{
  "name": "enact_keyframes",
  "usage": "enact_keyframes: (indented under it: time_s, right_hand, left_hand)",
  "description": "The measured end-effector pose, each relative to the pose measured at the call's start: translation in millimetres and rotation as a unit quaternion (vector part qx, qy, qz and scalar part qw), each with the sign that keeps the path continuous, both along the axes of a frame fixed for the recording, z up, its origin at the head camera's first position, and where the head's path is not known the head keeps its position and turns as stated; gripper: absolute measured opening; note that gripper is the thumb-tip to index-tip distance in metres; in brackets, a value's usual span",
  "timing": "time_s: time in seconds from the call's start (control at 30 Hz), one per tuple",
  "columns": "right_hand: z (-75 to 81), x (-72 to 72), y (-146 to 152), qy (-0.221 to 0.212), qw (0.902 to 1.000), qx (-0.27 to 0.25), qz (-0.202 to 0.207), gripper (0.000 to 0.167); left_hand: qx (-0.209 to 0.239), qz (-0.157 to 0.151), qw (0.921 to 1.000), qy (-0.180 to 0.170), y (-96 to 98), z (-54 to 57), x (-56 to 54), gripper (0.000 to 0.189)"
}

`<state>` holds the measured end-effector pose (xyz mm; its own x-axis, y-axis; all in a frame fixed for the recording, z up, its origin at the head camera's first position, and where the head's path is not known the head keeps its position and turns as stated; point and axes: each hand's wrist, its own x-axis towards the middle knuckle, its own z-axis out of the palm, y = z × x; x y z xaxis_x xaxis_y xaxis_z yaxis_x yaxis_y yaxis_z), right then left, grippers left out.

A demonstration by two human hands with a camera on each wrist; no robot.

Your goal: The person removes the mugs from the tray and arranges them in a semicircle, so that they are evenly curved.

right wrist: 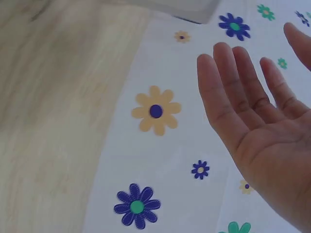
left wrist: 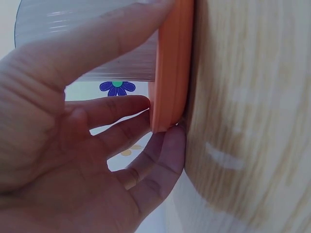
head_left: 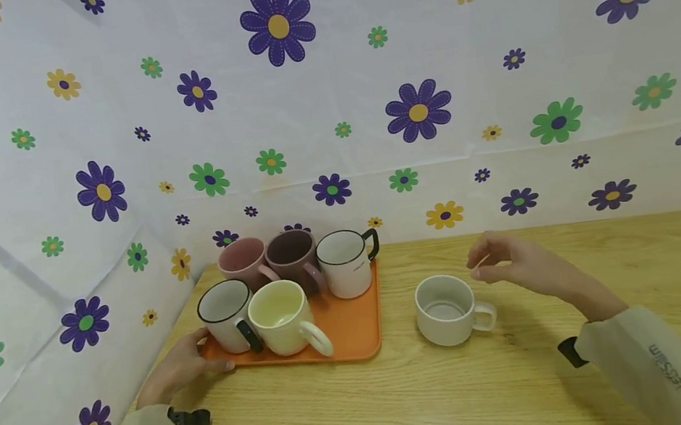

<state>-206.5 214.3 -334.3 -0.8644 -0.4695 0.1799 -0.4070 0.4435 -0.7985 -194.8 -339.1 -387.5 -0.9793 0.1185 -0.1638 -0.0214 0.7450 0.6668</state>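
My left hand [head_left: 183, 365] grips the front left corner of an orange tray [head_left: 349, 334], thumb along its front edge and fingers at its side, as the left wrist view shows up close. Several mugs stand upright on that tray. Nearest this hand are a white mug with a black rim [head_left: 226, 316] and a cream mug [head_left: 281, 317]. To the tray's right, a low off-white mug [head_left: 445, 313] stands on the table, handle pointing right. My right hand [head_left: 513, 264] hovers beyond that handle, holding nothing, its fingers loosely bent; its palm [right wrist: 277, 150] shows in the right wrist view.
Along the tray's back stand a pink mug [head_left: 244, 262], a dark mauve mug [head_left: 291, 260] and a ribbed white mug [head_left: 344, 264] with a black handle. A flowered white cloth [head_left: 338, 79] hangs behind and left of the wooden table [head_left: 350, 408].
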Motion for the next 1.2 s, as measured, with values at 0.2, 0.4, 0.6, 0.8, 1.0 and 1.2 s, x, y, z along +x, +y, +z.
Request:
enact_keyframes:
  time_s: [0.2,0.4,0.6,0.8,1.0,1.2]
  right_hand:
    - [16.9,-5.8,-13.3,0.001,0.9993,-0.036,-0.003,0.019]
    - [24.6,-9.8,-24.1,-0.012,0.9989,-0.043,-0.015,0.023]
    - [29.8,-13.7,-40.3,-0.044,0.9962,-0.075,-0.002,0.029]
    - [31.2,-17.1,-59.2,-0.071,0.9933,-0.090,0.009,0.030]
    - [28.9,-16.2,-77.5,-0.083,0.9915,-0.099,0.017,0.032]
    - [28.6,-14.9,-97.8,-0.101,0.9870,-0.120,0.033,0.033]
  left_hand:
    - [0.002,0.007,0.9999,-0.011,0.2,0.2,-0.8,0.093]
    - [-0.002,0.008,0.9999,-0.012,2.1,1.5,-1.8,0.094]
    - [-0.001,0.006,1.0000,-0.007,2.8,2.8,-1.8,0.092]
    - [-0.002,0.008,0.9999,-0.007,2.6,2.2,-1.0,0.091]
    - [0.000,0.006,1.0000,-0.003,2.7,2.2,1.2,0.091]
    - [-0.003,0.005,1.0000,0.000,1.0,1.2,1.2,0.091]
